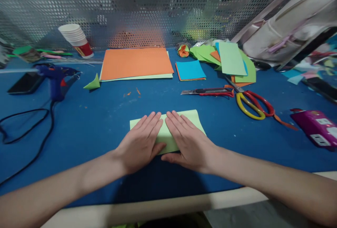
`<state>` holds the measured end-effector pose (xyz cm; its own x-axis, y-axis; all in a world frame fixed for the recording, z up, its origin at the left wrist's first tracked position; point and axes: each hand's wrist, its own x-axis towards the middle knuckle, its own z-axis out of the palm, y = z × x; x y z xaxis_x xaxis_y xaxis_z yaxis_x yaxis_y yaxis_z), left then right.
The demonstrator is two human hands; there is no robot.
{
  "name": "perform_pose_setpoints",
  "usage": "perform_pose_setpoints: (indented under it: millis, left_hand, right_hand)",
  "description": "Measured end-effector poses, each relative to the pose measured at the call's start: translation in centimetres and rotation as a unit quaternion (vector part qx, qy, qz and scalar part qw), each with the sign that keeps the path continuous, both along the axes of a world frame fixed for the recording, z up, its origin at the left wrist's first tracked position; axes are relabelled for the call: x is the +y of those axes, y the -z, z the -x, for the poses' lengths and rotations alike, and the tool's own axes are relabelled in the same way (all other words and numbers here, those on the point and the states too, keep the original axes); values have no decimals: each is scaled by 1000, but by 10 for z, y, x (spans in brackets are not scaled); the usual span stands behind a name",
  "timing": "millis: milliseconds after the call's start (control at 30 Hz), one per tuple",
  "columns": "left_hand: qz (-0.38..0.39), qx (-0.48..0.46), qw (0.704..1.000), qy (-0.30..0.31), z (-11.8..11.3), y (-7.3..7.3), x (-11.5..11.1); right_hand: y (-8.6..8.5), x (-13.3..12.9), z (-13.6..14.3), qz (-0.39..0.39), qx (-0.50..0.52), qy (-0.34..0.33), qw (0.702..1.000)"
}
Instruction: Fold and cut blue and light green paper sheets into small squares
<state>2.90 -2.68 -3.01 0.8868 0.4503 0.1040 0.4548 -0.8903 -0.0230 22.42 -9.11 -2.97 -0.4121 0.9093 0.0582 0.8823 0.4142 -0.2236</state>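
A light green sheet of paper (pixel 168 140) lies on the blue table in front of me, apparently folded along its length. My left hand (pixel 143 138) presses flat on its left part, fingers stretched forward. On the right part rests my right hand (pixel 185 138), also flat, its fingers angled toward the left ones. Both thumbs meet near the paper's front edge. Much of the sheet is covered by the two hands. Neither hand grips anything.
Orange sheets (pixel 137 63), blue squares (pixel 190 70) and a pile of green paper (pixel 231 59) lie behind. A utility knife (pixel 207 91) and scissors (pixel 250 103) are right; a purple power strip (pixel 316 128) is farther. Left are a glue gun (pixel 56 80), phone (pixel 26 82) and paper cups (pixel 76 40).
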Motion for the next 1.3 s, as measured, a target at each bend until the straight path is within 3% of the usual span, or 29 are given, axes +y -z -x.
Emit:
perform_pose_setpoints:
  millis: [200,433,600,733,833,900,967,1067,1167,1300]
  left_hand:
    - [37,-12,998,-45,6,2,2]
    - [37,12,994,-105,34,5,11]
    - [24,36,990,-136,55,3,15]
    - [11,15,984,-176,72,-5,19]
    - [0,-30,986,-163,67,-13,16]
    - [14,-41,994,-99,53,-14,11]
    - [37,-38,997,-57,35,-10,6]
    - [56,-14,997,-42,22,-1,6]
    - [53,13,997,-55,30,2,11]
    - [57,40,991,-110,55,-5,16]
  right_hand:
    - [2,-1,-17,3,-2,52,999]
    - [6,0,-44,-9,-28,66,997]
    - [-1,3,-61,28,-58,108,992]
    - [-14,5,-62,4,-50,120,992]
    - [-21,8,-44,-45,-32,81,995]
    - [-20,12,-24,-61,-12,5,998]
    - [-15,16,-5,-47,6,-73,996]
    - [-3,23,5,-11,0,-107,994]
    - [4,24,-14,9,-19,-60,998]
    - [1,12,-57,26,-47,39,998]
